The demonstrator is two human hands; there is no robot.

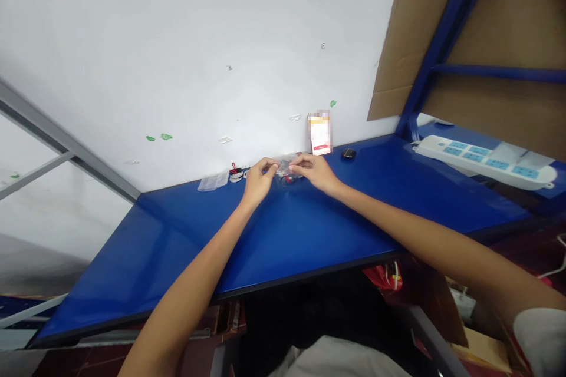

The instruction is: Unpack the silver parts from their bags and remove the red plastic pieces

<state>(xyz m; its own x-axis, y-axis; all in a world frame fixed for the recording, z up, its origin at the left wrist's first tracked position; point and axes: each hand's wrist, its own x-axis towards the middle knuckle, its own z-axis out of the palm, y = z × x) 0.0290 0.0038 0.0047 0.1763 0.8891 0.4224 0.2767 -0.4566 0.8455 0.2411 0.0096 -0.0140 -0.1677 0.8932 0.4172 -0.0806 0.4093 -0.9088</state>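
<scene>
Near the back of the blue table, a clear plastic bag [284, 178] is held between my two hands. My left hand [260, 178] pinches its left edge with thumb and index finger. On the other side, my right hand [315, 171] pinches the bag in the same way. Something small with red and dark parts shows through the plastic, too blurred to name. Just left of my left hand sit a small black-and-white object with a red cord [236, 173] and some flat clear plastic bags [214, 181].
A lit phone [320, 134] leans on the white wall, beside a small black object [348, 154]. At the right lies a white power strip [486, 161] with blue sockets. Blue metal frame posts [427, 70] and cardboard [398, 41] rise at the right. The blue table [283, 241] has a dark front edge.
</scene>
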